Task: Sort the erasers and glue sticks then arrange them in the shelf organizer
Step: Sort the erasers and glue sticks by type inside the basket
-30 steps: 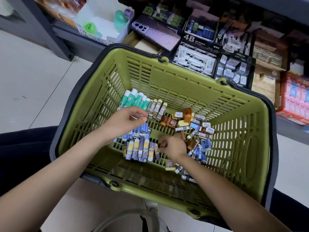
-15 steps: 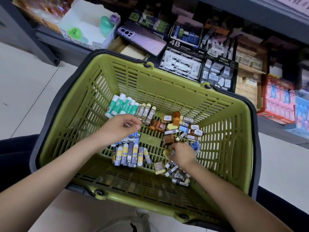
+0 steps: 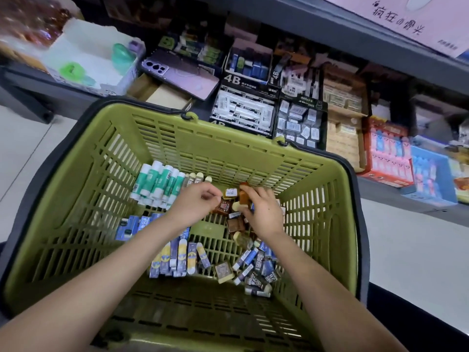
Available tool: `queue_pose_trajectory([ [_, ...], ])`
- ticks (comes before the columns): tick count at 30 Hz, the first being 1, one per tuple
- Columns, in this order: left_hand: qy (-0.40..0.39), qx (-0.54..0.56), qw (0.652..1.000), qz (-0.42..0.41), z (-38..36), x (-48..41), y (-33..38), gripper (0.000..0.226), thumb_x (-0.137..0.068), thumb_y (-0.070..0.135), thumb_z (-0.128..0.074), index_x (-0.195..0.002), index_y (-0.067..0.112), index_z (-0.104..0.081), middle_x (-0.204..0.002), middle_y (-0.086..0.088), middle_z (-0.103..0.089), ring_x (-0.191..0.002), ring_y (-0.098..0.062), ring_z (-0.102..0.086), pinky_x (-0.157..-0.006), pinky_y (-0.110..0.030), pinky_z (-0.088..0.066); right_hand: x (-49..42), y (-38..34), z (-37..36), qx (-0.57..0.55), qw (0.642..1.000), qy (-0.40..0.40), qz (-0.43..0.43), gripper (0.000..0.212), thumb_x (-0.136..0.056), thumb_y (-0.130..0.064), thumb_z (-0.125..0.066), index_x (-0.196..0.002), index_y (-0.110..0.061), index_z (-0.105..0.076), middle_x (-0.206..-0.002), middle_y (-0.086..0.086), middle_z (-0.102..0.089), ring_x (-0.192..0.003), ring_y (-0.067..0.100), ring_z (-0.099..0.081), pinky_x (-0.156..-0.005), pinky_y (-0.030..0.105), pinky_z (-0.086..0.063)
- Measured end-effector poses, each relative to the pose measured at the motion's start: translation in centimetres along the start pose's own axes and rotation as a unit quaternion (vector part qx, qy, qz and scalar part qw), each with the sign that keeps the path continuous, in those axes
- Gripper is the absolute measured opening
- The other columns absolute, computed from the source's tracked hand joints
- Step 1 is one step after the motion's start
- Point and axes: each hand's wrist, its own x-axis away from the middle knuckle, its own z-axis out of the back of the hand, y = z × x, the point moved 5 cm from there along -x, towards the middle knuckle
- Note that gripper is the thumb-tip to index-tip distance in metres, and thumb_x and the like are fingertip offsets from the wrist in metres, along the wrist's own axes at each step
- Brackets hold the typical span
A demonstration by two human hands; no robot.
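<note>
Right hand (image 3: pixel 264 212) round eraser (image 3: pixel 244 198) (basket wall (image 3: pixel 228 153) near)

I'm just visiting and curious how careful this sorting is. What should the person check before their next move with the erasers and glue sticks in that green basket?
1. Grip: the right hand holds the brown eraser: ok, fingers curl round it.
2. The left hand is free: cannot tell, as its curled fingers hide what is inside.
3. The green-and-white glue sticks are grouped: ok, side by side at the far wall of the basket.
4. The mixed pile is sorted: not ok, blue and brown pieces lie jumbled.
5. A free slot among the shelf boxes: cannot tell.
</note>
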Motion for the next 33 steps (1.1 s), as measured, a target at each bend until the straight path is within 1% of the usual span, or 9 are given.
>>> queue_pose_trajectory([
  [4,-0.004,0.005,1.0,0.008,-0.8,-0.7,-0.2,0.015,-0.092,0.008,-0.056,-0.089,0.02,-0.064,-0.088,0.011,-0.063,-0.089,-0.011,-0.06,-0.094,-0.039,-0.049,1.5,1.0,0.7,0.026,0.998,0.023,-0.057,0.03,-0.093,-0.026,-0.052,-0.123,-0.029,-0.056,-0.102,0.002,-0.07,-0.102,0.025,-0.06,-0.086,0.031,-0.044],
  [6,-0.003,0.008,1.0,0.012,-1.0,-1.0,-0.3,0.014,-0.092,0.008,-0.056,-0.09,0.019,-0.064,-0.089,0.01,-0.063,-0.089,-0.012,-0.06,-0.094,-0.039,-0.049,2.6,1.9,0.7,0.054,0.992,-0.017,-0.109,0.024,-0.092,-0.025,-0.05,-0.113,-0.027,-0.062,-0.088,0.0,-0.071,-0.086,0.023,-0.065,-0.076,0.028,-0.047],
  [10,-0.004,-0.003,1.0,0.022,-1.7,-1.6,-0.5,0.013,-0.093,0.009,-0.055,-0.099,0.015,-0.065,-0.102,0.003,-0.064,-0.097,-0.016,-0.06,-0.094,-0.039,-0.049,2.9,3.3,1.9,0.045,0.979,-0.01,-0.2,0.02,-0.092,-0.024,-0.053,-0.1,-0.02,-0.071,-0.088,0.002,-0.07,-0.079,0.023,-0.065,-0.063,0.028,-0.051],
  [13,-0.006,-0.001,1.0,0.03,-1.9,-1.8,-0.7,0.015,-0.093,0.01,-0.055,-0.102,0.015,-0.066,-0.1,0.005,-0.062,-0.1,-0.017,-0.06,-0.095,-0.039,-0.048,1.0,3.2,1.8,-0.036,0.99,0.041,-0.129,0.04,-0.089,-0.018,-0.063,-0.128,-0.015,-0.057,-0.123,0.007,-0.06,-0.114,0.025,-0.053,-0.095,0.031,-0.041],
  [16,0.0,0.022,0.999,0.029,-1.6,-1.7,-0.9,0.013,-0.093,0.009,-0.055,-0.095,0.017,-0.065,-0.093,0.009,-0.062,-0.099,-0.019,-0.061,-0.094,-0.038,-0.048,-0.4,2.9,-0.1,-0.048,0.997,-0.035,-0.054,0.058,-0.087,-0.025,-0.065,-0.14,-0.019,-0.042,-0.138,0.002,-0.049,-0.127,0.022,-0.041,-0.104,0.029,-0.028],
  [21,0.015,0.063,0.997,0.043,-0.4,-1.6,-1.4,0.018,-0.093,0.008,-0.054,-0.089,0.023,-0.063,-0.099,-0.001,-0.065,-0.094,-0.021,-0.063,-0.084,-0.032,-0.053,-1.5,3.4,-2.2,0.04,0.993,-0.11,-0.035,0.072,-0.082,-0.05,-0.064,-0.143,-0.034,-0.029,-0.139,-0.003,-0.046,-0.124,0.023,-0.048,-0.103,0.043,-0.028],
  [25,0.009,0.072,0.997,0.041,-0.3,-1.3,-1.2,0.015,-0.093,0.007,-0.054,-0.093,0.019,-0.063,-0.101,-0.005,-0.065,-0.091,-0.019,-0.062,-0.079,-0.027,-0.053,-1.7,3.7,-2.0,0.06,0.988,-0.141,-0.003,0.066,-0.086,-0.042,-0.063,-0.141,-0.037,-0.028,-0.128,0.003,-0.053,-0.11,0.028,-0.057,-0.097,0.045,-0.037],
  [28,0.004,0.074,0.996,0.04,-0.3,-1.2,-1.1,0.015,-0.093,0.006,-0.053,-0.095,0.017,-0.063,-0.1,-0.006,-0.065,-0.089,-0.018,-0.062,-0.08,-0.029,-0.053,-1.7,3.6,-2.2,0.073,0.985,-0.156,0.007,0.061,-0.087,-0.037,-0.063,-0.138,-0.035,-0.031,-0.118,0.008,-0.053,-0.103,0.03,-0.057,-0.079,0.037,-0.044],
  [33,0.012,0.104,0.994,0.039,0.5,-1.0,-1.3,0.019,-0.094,0.007,-0.054,-0.09,0.024,-0.062,-0.098,-0.003,-0.065,-0.085,-0.012,-0.063,-0.069,-0.017,-0.052,-2.3,4.1,-2.3,0.064,0.991,-0.116,-0.011,0.041,-0.094,-0.035,-0.053,-0.131,-0.025,-0.04,-0.114,0.007,-0.059,-0.101,0.028,-0.058,-0.068,0.033,-0.043],
])
